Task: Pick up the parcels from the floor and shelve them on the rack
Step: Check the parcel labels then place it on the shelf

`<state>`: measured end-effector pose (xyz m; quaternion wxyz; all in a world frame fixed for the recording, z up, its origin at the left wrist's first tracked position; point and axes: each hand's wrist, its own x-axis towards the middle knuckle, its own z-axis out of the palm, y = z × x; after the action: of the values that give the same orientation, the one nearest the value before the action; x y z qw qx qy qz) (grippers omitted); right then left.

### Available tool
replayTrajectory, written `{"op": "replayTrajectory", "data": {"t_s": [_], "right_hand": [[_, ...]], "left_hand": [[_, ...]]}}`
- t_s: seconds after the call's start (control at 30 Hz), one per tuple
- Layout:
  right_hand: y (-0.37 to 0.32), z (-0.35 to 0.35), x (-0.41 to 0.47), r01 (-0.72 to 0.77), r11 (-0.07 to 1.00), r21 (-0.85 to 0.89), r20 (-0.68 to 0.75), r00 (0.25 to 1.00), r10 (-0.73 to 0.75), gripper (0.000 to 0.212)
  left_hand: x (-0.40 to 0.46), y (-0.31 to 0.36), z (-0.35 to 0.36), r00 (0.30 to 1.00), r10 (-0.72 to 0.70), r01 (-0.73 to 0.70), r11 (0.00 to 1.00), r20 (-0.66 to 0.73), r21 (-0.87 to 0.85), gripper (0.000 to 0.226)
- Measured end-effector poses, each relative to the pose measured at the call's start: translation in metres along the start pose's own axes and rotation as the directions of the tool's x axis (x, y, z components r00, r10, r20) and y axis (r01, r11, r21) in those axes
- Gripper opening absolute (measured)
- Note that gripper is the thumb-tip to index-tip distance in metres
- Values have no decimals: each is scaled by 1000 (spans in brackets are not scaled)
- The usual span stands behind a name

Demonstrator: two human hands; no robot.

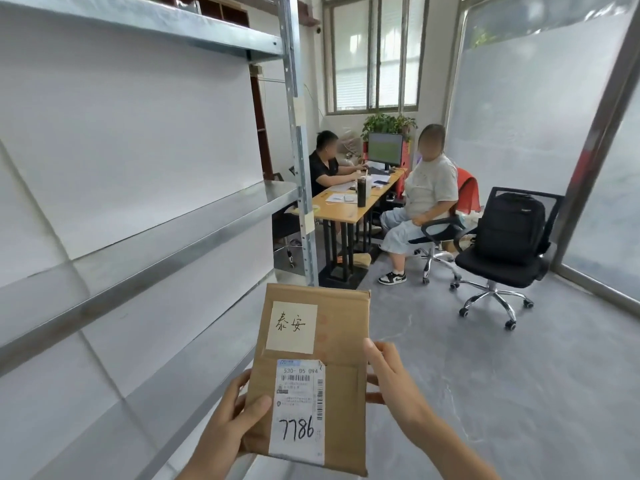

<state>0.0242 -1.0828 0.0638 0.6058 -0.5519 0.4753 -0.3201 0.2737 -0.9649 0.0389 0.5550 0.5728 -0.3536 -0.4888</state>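
Note:
A flat brown paper parcel (341, 351) is held upright in front of me, with a cream handwritten note and a white shipping label marked 7786 on its face. My left hand (228, 420) grips its lower left edge, thumb on the front. My right hand (391, 379) holds its right edge, fingers behind. The metal rack (166, 233) fills the left side; its grey shelves in view carry nothing, with white panels behind them.
The rack's perforated upright post (304, 188) stands just beyond the parcel. Two people sit at a wooden desk (349, 209) with a monitor at the back. A black office chair (498, 265) carrying a backpack stands on the grey floor at right, near frosted glass panels.

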Motion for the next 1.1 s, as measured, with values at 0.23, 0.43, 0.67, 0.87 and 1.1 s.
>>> {"op": "replayTrajectory", "data": {"t_s": [0.23,0.43,0.67,0.87,1.1], "right_hand": [[-25,-9,97,46,998,-43,-43,998,-48,80],[-43,-25,173,65,988,-137,77,996,-55,58],[-48,-43,288,26,996,-90,251,968,-3,36],[-55,-45,380,43,972,-230,394,917,53,37],[-73,4,438,-57,983,-176,441,888,131,38]], "left_hand": [[88,16,-26,998,-68,68,997,-7,39,104],[145,20,-25,997,-53,58,994,-55,89,57],[217,16,-7,977,-75,98,989,-201,108,53],[270,31,11,902,-156,180,983,-403,22,50],[320,43,-6,708,-113,76,994,-697,-84,30]]}}
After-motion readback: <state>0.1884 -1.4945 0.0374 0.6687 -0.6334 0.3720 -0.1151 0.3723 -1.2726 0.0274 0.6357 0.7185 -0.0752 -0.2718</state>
